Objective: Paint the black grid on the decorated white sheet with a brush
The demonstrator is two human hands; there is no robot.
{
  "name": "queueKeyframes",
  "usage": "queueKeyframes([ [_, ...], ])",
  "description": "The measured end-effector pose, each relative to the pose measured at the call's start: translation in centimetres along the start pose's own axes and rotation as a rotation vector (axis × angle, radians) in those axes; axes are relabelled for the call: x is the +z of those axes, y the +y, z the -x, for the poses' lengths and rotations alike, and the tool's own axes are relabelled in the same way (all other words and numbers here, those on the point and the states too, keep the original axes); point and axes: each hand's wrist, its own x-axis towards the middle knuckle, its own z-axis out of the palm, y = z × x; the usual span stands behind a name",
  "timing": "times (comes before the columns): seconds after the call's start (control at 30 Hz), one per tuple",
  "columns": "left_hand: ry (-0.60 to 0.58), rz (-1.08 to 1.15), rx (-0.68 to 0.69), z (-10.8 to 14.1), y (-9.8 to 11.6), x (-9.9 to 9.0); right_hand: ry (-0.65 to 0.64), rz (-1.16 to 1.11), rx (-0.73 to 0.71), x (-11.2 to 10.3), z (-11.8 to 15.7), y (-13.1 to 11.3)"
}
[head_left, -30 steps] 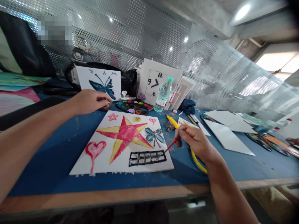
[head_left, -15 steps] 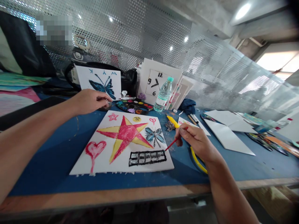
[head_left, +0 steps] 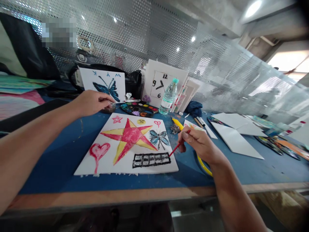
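My right hand [head_left: 196, 141] pinches a thin red paintbrush [head_left: 178, 147]. The brush's tip is at the right edge of a black-outlined grid [head_left: 151, 160] painted on a white board [head_left: 137, 170]. A red and yellow star [head_left: 131, 135], a blue butterfly [head_left: 159, 140] and a pink heart [head_left: 99, 150] are also painted on it. Beyond the board's far left corner, my left hand [head_left: 95, 102] has its fingers curled at the rim of a small dark cup [head_left: 108, 109]. The cup is partly hidden by the hand.
Behind the board lie a paint palette [head_left: 138, 109] and a water bottle [head_left: 168, 96]. A butterfly picture [head_left: 102, 82] and a clock picture [head_left: 160, 85] lean at the back. Yellow-handled scissors [head_left: 177, 123] are partly under my right hand. White boards [head_left: 235, 140] lie farther right.
My right hand has shifted slightly left with the paintbrush, its tip staying by the grid's right edge. The left hand stays at the cup. The view has moved a little.
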Motion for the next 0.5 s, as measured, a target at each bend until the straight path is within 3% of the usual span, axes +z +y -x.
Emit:
queueKeyframes([
  [0.27,0.074,-0.001,0.035,0.8,2.3,-0.1,-0.134,0.086,0.009,0.0,0.2,-0.2],
  [0.5,0.075,0.104,-0.017,2.6,3.0,0.2,-0.087,0.068,-0.022,-0.2,0.2,-0.3],
])
